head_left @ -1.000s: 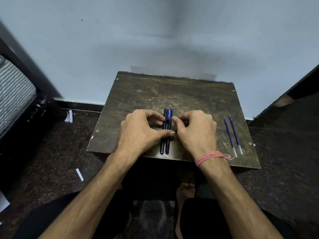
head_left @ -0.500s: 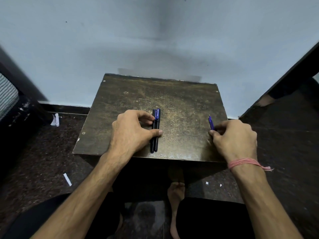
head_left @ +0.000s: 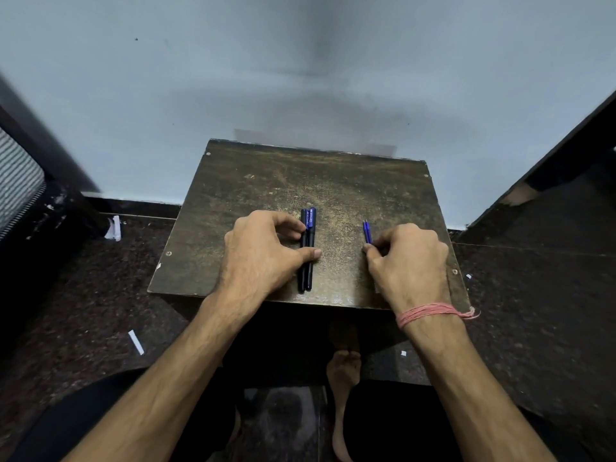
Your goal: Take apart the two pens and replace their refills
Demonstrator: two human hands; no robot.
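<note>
Dark, scuffed wooden tabletop set against a pale blue wall, speckled dark floor all around. Left hand resting near the tabletop's middle, grip curled over two dark pens: fingertips touching their blue-capped upper part, thumb laid across the barrels lower down, pens lying flat, side by side, touching, pointing away toward the wall. Right hand well apart to the right, near the tabletop's right edge, pink thread band on its wrist, grip pinched on two thin blue refills; only their far ends visible, poking out past the fingertips, the rest hidden under the hand. Small white paper scraps on the floor.
</note>
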